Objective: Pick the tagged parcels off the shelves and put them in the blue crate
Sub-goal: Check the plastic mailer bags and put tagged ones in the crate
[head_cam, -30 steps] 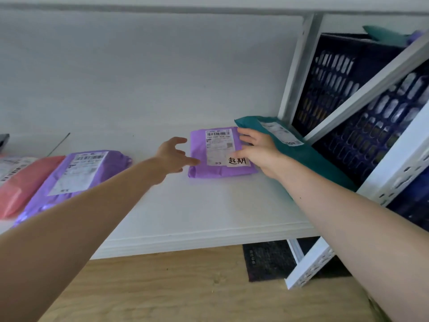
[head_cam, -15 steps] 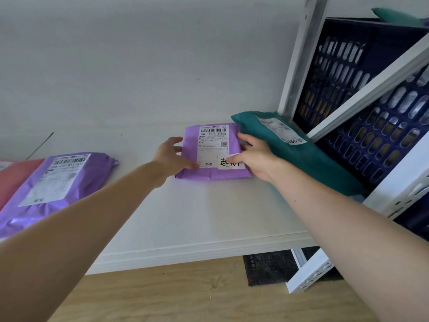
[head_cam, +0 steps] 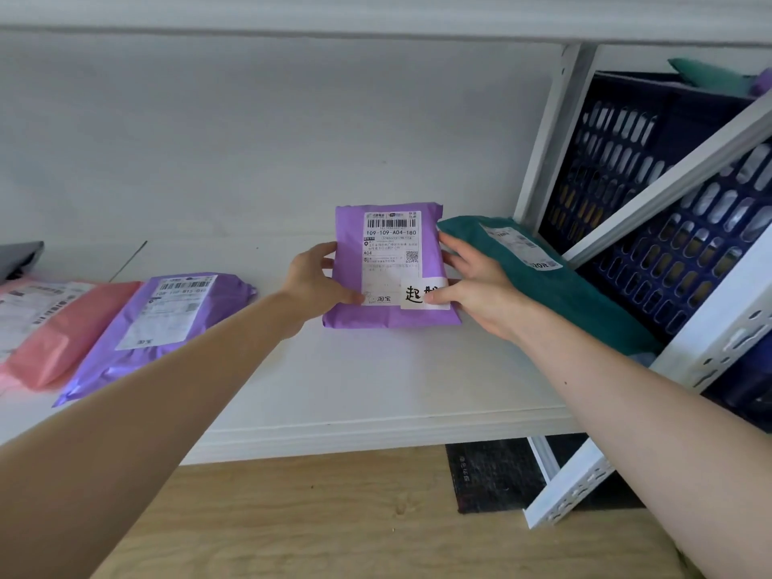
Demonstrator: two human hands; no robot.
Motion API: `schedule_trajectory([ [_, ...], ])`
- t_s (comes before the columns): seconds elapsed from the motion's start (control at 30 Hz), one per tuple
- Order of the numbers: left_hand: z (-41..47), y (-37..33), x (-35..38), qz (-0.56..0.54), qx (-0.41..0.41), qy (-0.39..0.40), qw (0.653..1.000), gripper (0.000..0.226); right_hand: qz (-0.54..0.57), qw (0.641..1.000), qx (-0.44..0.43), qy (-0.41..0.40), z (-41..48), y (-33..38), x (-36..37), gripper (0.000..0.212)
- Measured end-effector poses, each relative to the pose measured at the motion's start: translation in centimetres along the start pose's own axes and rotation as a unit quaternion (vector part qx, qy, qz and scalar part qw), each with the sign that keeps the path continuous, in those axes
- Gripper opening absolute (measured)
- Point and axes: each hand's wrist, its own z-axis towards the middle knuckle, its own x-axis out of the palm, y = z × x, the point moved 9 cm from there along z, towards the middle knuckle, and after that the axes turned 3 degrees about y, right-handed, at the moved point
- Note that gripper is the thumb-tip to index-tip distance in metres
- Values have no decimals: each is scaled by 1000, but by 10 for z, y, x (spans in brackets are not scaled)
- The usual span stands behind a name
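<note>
Our fingers (head_cam: pixel 453 249) are curling round both side edges of a purple parcel (head_cam: pixel 388 261), thumbs pressing on its front; the right thumb is covering part of a handwritten white tag (head_cam: pixel 417 292). Our left hand (head_cam: pixel 313 282) and right hand (head_cam: pixel 474 284) are holding it tipped up, its near edge apparently resting on the white shelf (head_cam: pixel 334 382). We judge the smooth bag could slip from so light a grip, and our right hand, touching a teal parcel (head_cam: pixel 555 286), could drag that off the shelf. To the right, behind the shelf post (head_cam: pixel 547 131), a blue crate (head_cam: pixel 651 227) is standing; teal and purple corners (head_cam: pixel 710 73) are showing above its rim, the rest hidden.
</note>
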Motion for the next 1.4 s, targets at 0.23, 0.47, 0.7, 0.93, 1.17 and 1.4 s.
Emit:
schedule_trajectory([
  [0.23, -27, -4, -18, -17, 3, 5, 1000, 85, -48, 999, 0, 12, -21, 16, 17, 95],
  [0.47, -53, -11, -10, -18, -15, 38, 999, 87, -32, 999, 41, -10, -52, 19, 7, 94],
  [0.7, -120, -42, -2, 9, -93, 112, 989, 90, -12, 988, 154, 4, -139, 48, 6, 90],
  [0.93, -204, -130, -2, 33, -134, 205, 969, 87, 93, 960, 264, 5, -256, 127, -9, 87],
  [1.17, -263, -236, -9, 23, -155, 278, 948, 87, 129, 943, 305, -40, -335, 238, -40, 88],
  [1.4, -285, -342, -17, 7, -137, 322, 937, 87, 148, 939, 294, -96, -373, 338, -68, 87],
])
